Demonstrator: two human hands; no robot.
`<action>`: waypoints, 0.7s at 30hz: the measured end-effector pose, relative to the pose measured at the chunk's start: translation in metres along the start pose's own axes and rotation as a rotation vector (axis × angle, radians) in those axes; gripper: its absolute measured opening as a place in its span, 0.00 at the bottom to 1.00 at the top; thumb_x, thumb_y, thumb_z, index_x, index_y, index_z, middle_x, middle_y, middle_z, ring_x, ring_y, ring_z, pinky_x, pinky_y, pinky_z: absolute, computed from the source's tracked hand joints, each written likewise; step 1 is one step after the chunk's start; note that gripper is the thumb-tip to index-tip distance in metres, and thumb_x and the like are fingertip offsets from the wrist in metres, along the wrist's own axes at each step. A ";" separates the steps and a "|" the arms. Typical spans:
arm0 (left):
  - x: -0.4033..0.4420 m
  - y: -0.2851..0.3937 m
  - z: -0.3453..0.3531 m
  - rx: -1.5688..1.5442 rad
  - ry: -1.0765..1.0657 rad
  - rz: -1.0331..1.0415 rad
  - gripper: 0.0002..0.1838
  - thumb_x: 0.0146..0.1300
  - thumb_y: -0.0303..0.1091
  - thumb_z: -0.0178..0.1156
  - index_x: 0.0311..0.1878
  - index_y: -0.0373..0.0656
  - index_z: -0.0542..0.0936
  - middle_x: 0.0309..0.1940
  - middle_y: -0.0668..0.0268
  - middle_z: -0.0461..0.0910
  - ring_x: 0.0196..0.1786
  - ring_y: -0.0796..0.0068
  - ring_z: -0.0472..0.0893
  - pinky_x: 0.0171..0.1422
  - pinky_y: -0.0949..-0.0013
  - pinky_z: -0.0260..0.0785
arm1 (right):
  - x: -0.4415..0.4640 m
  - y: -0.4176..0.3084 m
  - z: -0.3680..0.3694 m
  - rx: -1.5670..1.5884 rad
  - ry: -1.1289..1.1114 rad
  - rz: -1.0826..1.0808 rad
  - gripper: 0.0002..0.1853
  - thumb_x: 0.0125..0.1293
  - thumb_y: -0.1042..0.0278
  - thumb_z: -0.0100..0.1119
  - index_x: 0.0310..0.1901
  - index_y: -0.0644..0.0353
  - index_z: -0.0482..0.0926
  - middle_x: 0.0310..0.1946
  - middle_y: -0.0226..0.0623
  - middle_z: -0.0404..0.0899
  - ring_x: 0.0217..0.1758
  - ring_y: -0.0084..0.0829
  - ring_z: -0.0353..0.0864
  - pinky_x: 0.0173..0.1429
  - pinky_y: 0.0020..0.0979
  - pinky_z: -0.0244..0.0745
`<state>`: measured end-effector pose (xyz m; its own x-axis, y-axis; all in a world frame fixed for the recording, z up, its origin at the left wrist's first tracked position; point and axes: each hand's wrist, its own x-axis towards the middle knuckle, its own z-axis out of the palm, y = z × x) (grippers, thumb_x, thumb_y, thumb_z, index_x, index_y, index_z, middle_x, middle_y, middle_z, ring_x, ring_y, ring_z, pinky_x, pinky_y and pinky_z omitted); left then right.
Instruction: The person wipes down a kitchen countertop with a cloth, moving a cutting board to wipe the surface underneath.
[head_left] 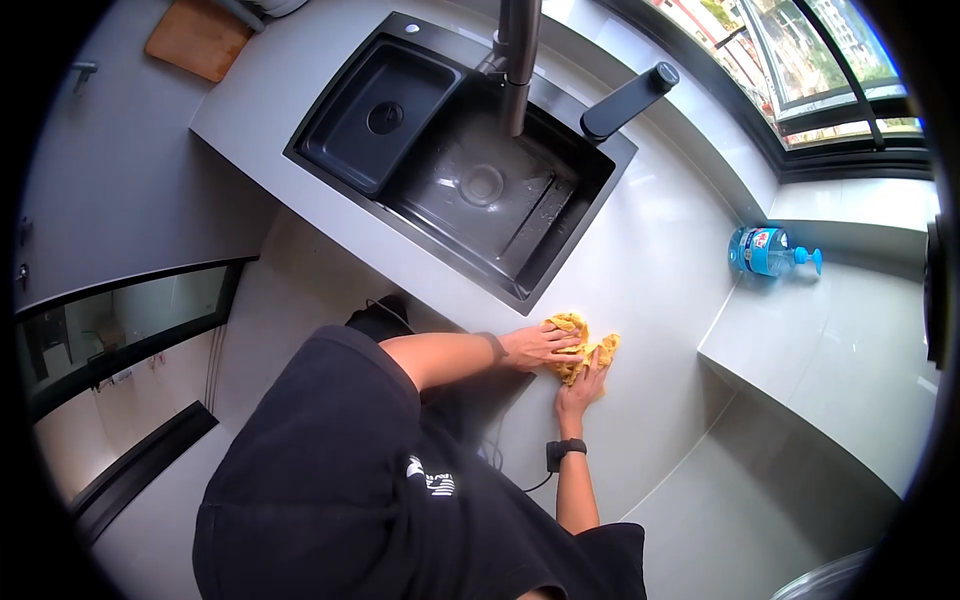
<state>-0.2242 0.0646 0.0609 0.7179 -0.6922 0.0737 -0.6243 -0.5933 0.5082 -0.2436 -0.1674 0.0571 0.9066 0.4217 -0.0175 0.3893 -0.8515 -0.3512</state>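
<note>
A crumpled yellow cloth [568,324] lies on the light grey countertop [655,270], just off the near right corner of the sink. My left hand [536,346] reaches in from the left and presses its fingers into the cloth's bunched folds. From below, my right hand [579,396] holds the cloth's lower part, its fingers partly sunk in the folds. The two hands are close together with cloth between them. A black band with a small device sits on my right wrist.
The dark double sink [480,240] has a tall faucet [518,80] over its wet basin. A black handle-like fixture [630,100] stands at its far right corner. A blue pump bottle [770,250] lies near the raised ledge [800,340] at right, below a window [800,80].
</note>
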 end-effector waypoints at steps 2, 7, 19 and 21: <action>-0.026 -0.013 0.004 0.057 -0.010 0.047 0.39 0.64 0.37 0.59 0.78 0.54 0.59 0.78 0.55 0.58 0.80 0.54 0.59 0.77 0.51 0.55 | 0.000 -0.010 0.023 0.019 -0.054 -0.084 0.31 0.58 0.78 0.51 0.67 0.62 0.71 0.78 0.46 0.57 0.80 0.68 0.44 0.79 0.60 0.51; -0.097 -0.043 -0.010 0.006 0.081 0.027 0.36 0.64 0.37 0.60 0.75 0.54 0.62 0.75 0.50 0.61 0.79 0.52 0.59 0.78 0.47 0.53 | 0.018 -0.097 0.032 0.072 -0.107 -0.176 0.33 0.53 0.79 0.50 0.65 0.65 0.72 0.78 0.50 0.54 0.80 0.71 0.40 0.81 0.59 0.46; -0.381 -0.153 -0.106 0.285 0.227 -0.481 0.30 0.70 0.30 0.46 0.75 0.33 0.62 0.76 0.54 0.62 0.80 0.65 0.60 0.83 0.64 0.52 | 0.114 -0.405 0.140 0.086 -0.193 -0.548 0.30 0.59 0.61 0.62 0.61 0.70 0.73 0.79 0.47 0.49 0.81 0.69 0.39 0.79 0.62 0.46; -0.434 -0.175 -0.128 0.326 0.261 -0.629 0.30 0.70 0.30 0.48 0.74 0.34 0.63 0.76 0.53 0.62 0.80 0.64 0.60 0.83 0.63 0.53 | 0.133 -0.469 0.154 0.106 -0.280 -0.617 0.30 0.61 0.58 0.63 0.61 0.69 0.73 0.79 0.48 0.50 0.81 0.68 0.39 0.79 0.62 0.47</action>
<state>-0.3868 0.5217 0.0501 0.9933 -0.0871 0.0757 -0.1032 -0.9641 0.2447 -0.3311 0.3365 0.0753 0.4423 0.8966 -0.0206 0.7900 -0.4004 -0.4642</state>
